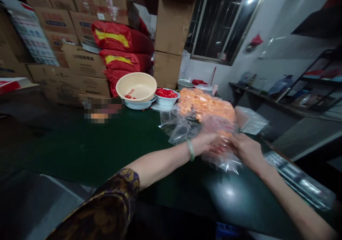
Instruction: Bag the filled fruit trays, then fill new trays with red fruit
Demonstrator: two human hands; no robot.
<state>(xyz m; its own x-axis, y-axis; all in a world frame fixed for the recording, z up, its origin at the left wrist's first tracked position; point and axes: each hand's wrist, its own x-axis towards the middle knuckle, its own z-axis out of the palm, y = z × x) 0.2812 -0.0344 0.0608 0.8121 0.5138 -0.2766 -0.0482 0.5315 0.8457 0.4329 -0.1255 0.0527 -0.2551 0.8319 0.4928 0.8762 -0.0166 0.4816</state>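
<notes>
My left hand, with a pale green bangle at the wrist, is closed on a clear plastic bag. My right hand meets it from the other side, its fingers pinched on the same bag. Motion blurs the fingertips, and part of the left fingers is behind the film. A few orange pieces show between and just behind the hands. Beyond them lies a large heap of small orange pieces in clear plastic. Loose clear film spreads to the left of the heap.
On the dark green table stand a cream basin and a light blue bowl of red pieces. Clear plastic packs lie along the right edge. Cardboard boxes and red sacks are stacked behind.
</notes>
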